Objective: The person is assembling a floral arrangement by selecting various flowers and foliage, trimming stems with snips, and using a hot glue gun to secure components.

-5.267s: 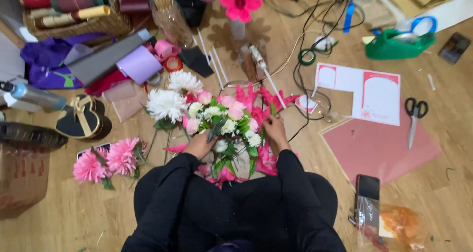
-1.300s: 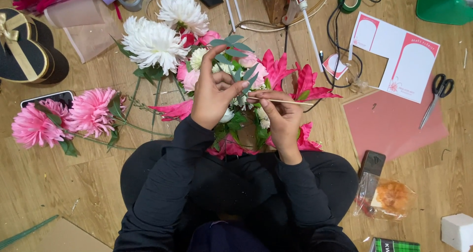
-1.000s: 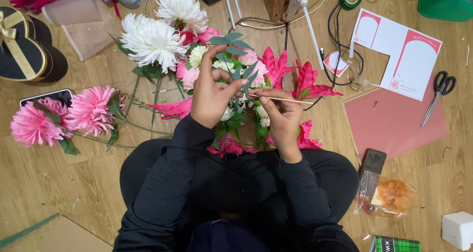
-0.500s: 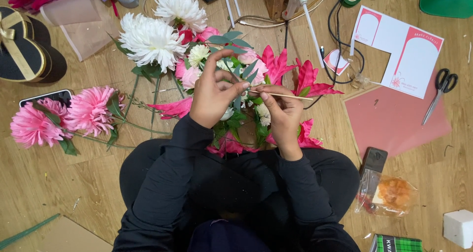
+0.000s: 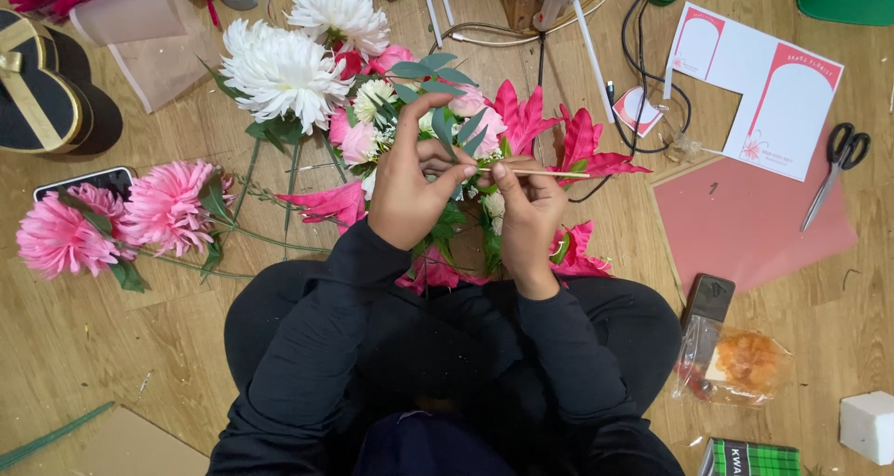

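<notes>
Holding a green leafy sprig (image 5: 438, 99) in pinched fingers, the left hand (image 5: 410, 183) sits over the flower bunch (image 5: 438, 159) on the floor. The right hand (image 5: 526, 210) pinches a thin wooden stick (image 5: 549, 172) beside it. To join them well, the person should keep both grips tight and line the stick along the stem.

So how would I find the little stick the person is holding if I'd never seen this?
Start at the big bunch of flowers on the wooden floor, right in front of the person. Both hands meet over its middle: the left hand and the right hand. The thin wooden stick pokes out sideways from their fingertips, pale, bare and straight, unlike the green stems and leaves around it.
</notes>
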